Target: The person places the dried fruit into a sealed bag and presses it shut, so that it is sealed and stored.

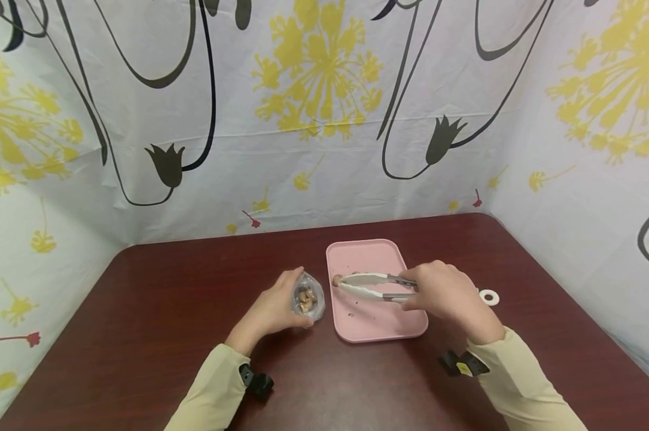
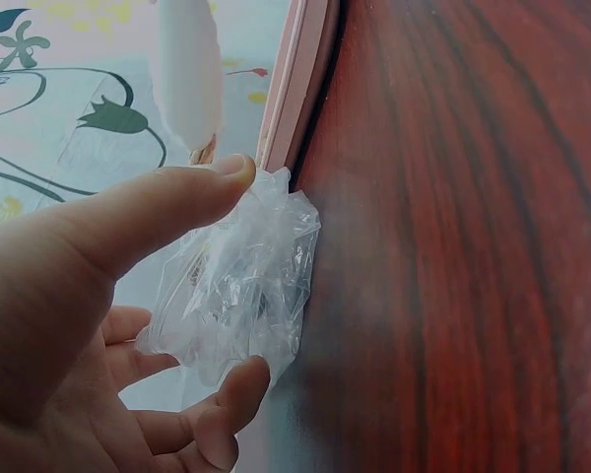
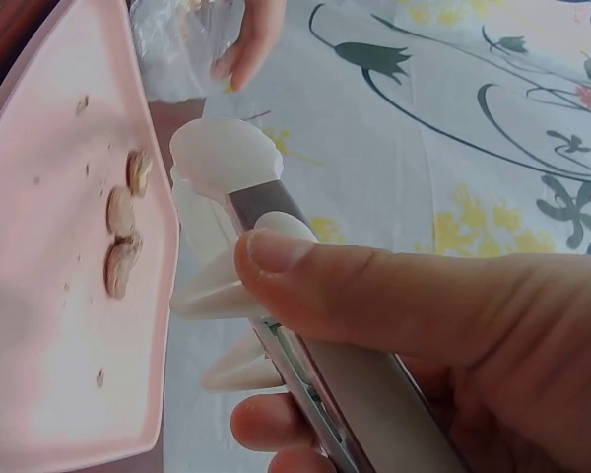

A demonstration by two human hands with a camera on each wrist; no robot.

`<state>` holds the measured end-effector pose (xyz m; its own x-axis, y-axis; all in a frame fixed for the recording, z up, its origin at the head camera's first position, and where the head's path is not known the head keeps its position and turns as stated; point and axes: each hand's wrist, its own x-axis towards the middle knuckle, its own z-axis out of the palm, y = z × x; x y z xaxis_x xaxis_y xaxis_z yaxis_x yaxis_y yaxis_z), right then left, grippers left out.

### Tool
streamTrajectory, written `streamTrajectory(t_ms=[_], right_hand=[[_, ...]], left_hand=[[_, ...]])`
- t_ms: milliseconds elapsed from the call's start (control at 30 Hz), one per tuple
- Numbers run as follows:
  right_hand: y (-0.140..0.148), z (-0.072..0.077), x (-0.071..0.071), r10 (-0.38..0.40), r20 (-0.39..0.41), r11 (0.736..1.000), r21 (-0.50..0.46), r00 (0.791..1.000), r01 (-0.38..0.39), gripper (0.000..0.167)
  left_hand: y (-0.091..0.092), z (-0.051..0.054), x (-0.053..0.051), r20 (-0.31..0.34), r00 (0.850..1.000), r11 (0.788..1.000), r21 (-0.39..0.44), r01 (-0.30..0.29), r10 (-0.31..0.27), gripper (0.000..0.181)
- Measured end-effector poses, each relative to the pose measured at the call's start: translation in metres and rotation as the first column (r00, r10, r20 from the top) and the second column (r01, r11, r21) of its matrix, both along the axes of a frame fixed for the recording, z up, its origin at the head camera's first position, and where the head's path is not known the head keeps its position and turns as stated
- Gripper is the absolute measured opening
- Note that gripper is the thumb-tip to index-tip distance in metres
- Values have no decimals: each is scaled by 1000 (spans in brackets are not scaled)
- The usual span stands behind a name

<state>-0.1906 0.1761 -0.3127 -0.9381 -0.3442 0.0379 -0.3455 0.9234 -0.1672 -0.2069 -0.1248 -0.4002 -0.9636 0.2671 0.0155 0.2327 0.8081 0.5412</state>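
Just inside the left edge of the tray [image 1: 394, 326], about midway between its far and near corners, what looks like a nut [image 1: 337, 280] sits at the tips of the tongs [image 1: 363, 279]. The right hand [image 1: 445, 293] grips the tongs by their metal arms, which stand apart at the hand and narrow toward the tips; whether the tips pinch the nut, I cannot tell. Their long axis runs leftward across the tray, pointing toward the bag [image 1: 320, 303], which stands just beyond that edge. So the nut lies between hand and bag, nearer the left hand [image 1: 277, 306], whose thumb and fingers hold the bag, mouth up, with more pieces [image 1: 305, 298] inside. The right wrist view shows at least 3 nuts [image 3: 121, 212] in a rough row on the tray, with crumbs [image 3: 100, 378] about. Toward the table's [image 1: 168, 311] right edge, beside the right hand, lies a white ring [image 1: 495, 298].
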Motion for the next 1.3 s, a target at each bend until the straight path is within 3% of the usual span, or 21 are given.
streamTrajectory(t_ms=[767,1300], right_hand=[[-51,10,-1,69,9,997,17,998,-69,19],[-59,5,-2,67,6,997,33,998,-68,31]], left_hand=[[-1,0,1,5,1000,1000,24,18,-18,104],[-1,-3,-1,-3,1000,1000,25,15,-15,104]])
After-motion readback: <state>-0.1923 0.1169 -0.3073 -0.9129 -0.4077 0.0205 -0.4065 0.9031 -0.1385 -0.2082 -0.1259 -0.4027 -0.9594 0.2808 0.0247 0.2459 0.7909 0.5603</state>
